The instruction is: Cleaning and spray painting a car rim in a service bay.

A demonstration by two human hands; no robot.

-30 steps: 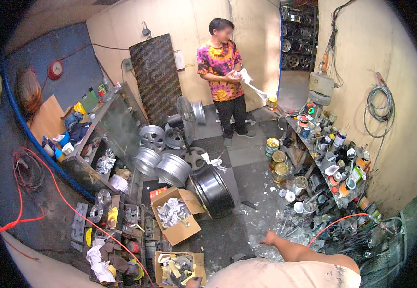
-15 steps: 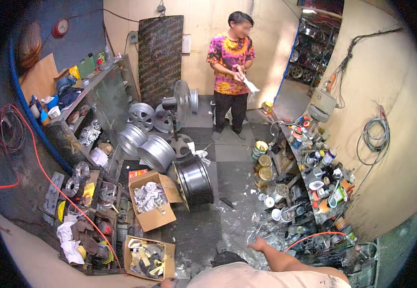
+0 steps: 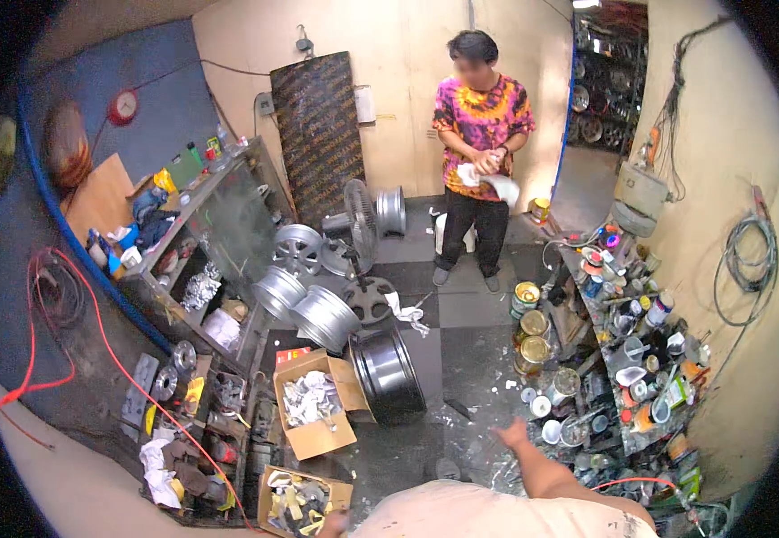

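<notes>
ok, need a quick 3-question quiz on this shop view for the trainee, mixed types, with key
1. Multiple choice: what sits right next to the black wheel rim?
a) the wall clock
b) the box of crumpled paper
c) the coiled cable on the right wall

2. True or false: the camera wearer's left hand is nearer the lower box than the right hand is.

3. Open: what does the co-worker in the patterned shirt hold?

Key: 1. b. 2. True; the left hand is by that box's right edge. 3. A white cloth-like item; its exact kind can't be told.
</notes>
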